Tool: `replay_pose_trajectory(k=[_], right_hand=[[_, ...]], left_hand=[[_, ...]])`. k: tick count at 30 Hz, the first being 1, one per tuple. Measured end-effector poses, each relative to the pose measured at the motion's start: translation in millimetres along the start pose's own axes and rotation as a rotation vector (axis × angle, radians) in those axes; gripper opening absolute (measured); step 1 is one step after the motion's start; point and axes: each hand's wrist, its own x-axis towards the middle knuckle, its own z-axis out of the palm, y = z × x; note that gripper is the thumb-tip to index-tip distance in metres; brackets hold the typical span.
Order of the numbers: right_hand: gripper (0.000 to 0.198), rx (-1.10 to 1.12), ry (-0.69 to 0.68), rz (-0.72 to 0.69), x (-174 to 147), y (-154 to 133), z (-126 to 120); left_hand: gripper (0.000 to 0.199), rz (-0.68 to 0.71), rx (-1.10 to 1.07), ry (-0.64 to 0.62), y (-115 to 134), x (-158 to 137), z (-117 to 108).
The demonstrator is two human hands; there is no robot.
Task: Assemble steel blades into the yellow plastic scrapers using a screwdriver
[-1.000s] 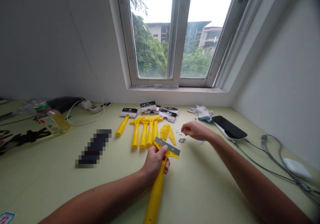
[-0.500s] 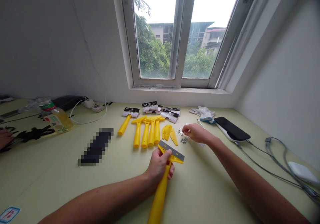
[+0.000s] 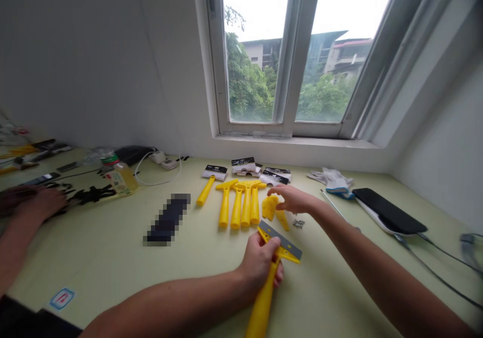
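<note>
My left hand is closed round the neck of a yellow scraper, its thumb on the head beside the flat grey blade. Over several small yellow plastic plates hovers my right hand, fingers apart and curved down; whether a fingertip touches a plate I cannot tell. A little pile of screws lies just to the right of the plates. Left of them, several yellow scraper handles stand in a row, and one more handle lies slanted apart.
Black-and-white cards lie along the back. To the right are a white glove, a thin rod and a black phone with cables. A bottle and another person's arm are at left.
My right hand has shifted left from beside the small metal parts to above the yellow plates, its fingers spreading. My left hand keeps its hold on the scraper. The view has turned left.
</note>
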Motion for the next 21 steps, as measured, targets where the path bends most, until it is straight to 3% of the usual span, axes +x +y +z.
replay_pose_trajectory(k=[6, 10, 17, 21], right_hand=[[0.024, -0.038, -0.128, 0.028, 15.0, 10.6, 5.3], [0.026, -0.077, -0.188, 0.000, 15.6, 15.2, 2.7], [0.029, -0.112, -0.195, -0.016, 14.2, 1.7, -0.7], [0.021, -0.116, -0.208, 0.022, 16.2, 1.3, -2.1]], left_hand=[[0.030, 0.003, -0.065, -0.066, 2.1, 2.2, -3.0], [0.027, 0.028, -0.101, -0.059, 1.0, 2.3, -5.0], [0.027, -0.015, -0.051, -0.030, 1.5, 0.2, -2.4], [0.030, 0.003, -0.013, 0.000, 0.2, 1.1, -1.9]])
